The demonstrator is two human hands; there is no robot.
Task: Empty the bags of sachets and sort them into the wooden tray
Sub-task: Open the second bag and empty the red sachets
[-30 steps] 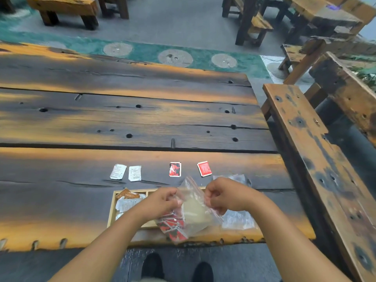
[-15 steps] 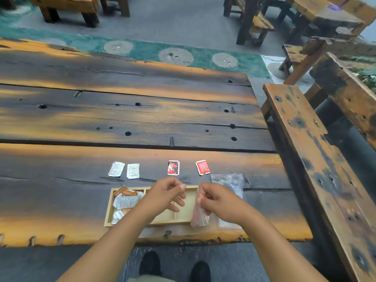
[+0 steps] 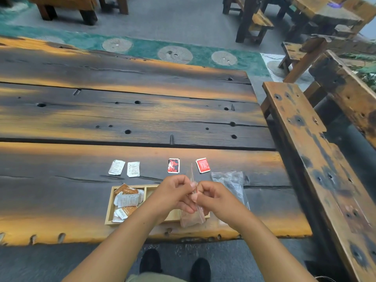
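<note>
My left hand (image 3: 175, 195) and my right hand (image 3: 211, 198) both pinch the top of a clear plastic bag (image 3: 192, 217), held edge-on over the wooden tray (image 3: 108, 208). The bag hangs down over the tray's right end; its contents are blurred. The tray's left compartment holds several orange and white sachets (image 3: 127, 202). Beyond the tray, two white sachets (image 3: 124, 168), a red-and-black sachet (image 3: 173, 165) and a red sachet (image 3: 202, 165) lie on the table. Another clear bag (image 3: 232, 182) lies to the right of my hands.
The tray sits near the front edge of a dark, orange-streaked plank table (image 3: 122, 110). A wooden bench (image 3: 317, 159) runs along the table's right side. My shoes (image 3: 175, 265) show below the table edge. More benches stand in the background.
The bag was held flat and wide with red sachets showing inside; it is now turned edge-on and held upright. My hands have come closer together, pinching its top.
</note>
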